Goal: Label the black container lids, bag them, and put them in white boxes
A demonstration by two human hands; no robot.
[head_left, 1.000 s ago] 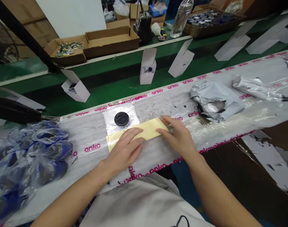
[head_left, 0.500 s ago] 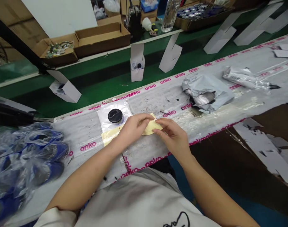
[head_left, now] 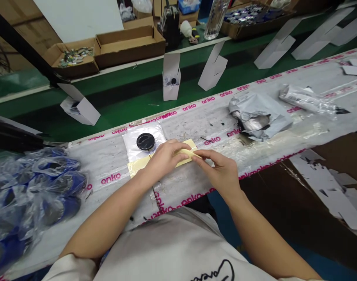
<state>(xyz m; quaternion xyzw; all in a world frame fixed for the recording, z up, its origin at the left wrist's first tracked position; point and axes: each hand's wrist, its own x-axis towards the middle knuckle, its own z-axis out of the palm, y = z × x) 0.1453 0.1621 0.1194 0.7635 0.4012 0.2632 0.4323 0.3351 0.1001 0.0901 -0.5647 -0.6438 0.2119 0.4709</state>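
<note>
Our left hand (head_left: 166, 157) sits further right along the long, flat yellow paper strip (head_left: 139, 164) than it does a second ago, its fingertips now close to those of our right hand (head_left: 221, 168), and a narrow flap of the strip now stands raised between them. Our right hand is almost closed, thumb and forefinger pinching the flap near the strip's right end. Our left hand lies palm down across the strip with curled fingers and the thumb near the forefinger, touching the paper; we cannot tell whether it grips it. The strip lies on the grey-white counter (head_left: 105, 157) with pink-lettered tape, along the near edge of a flat white plastic packet (head_left: 130, 145). On that packet we see a round, glossy black disc (head_left: 145, 141), just beyond our left hand. To our left are blue articles in clear plastic bags (head_left: 59, 177); to our right, well apart from our hands, lies a torn grey plastic bag (head_left: 277, 115)
</note>
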